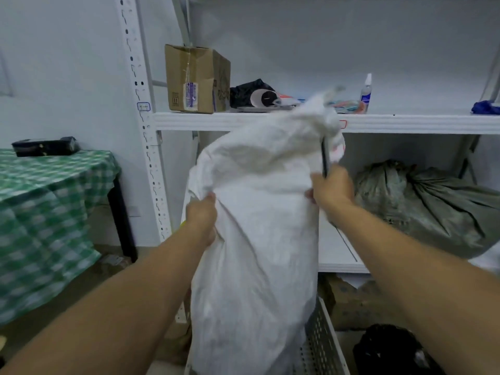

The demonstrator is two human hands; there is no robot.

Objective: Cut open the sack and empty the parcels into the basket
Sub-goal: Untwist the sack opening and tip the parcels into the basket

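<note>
Sack [257,212] upright, lower end inside basket [322,336], likely so parcels drop straight in. Left grip [201,220] clamped on fabric fold, steadying. Right grip [331,186] closed round blade [324,158], tip up beside sack. Parcels unseen.

The cardboard box [193,77] label is too blurred to read.

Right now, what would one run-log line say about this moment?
left hand: grips sack side | right hand: holds dark slim tool by sack top | sack: upright by basket
</note>
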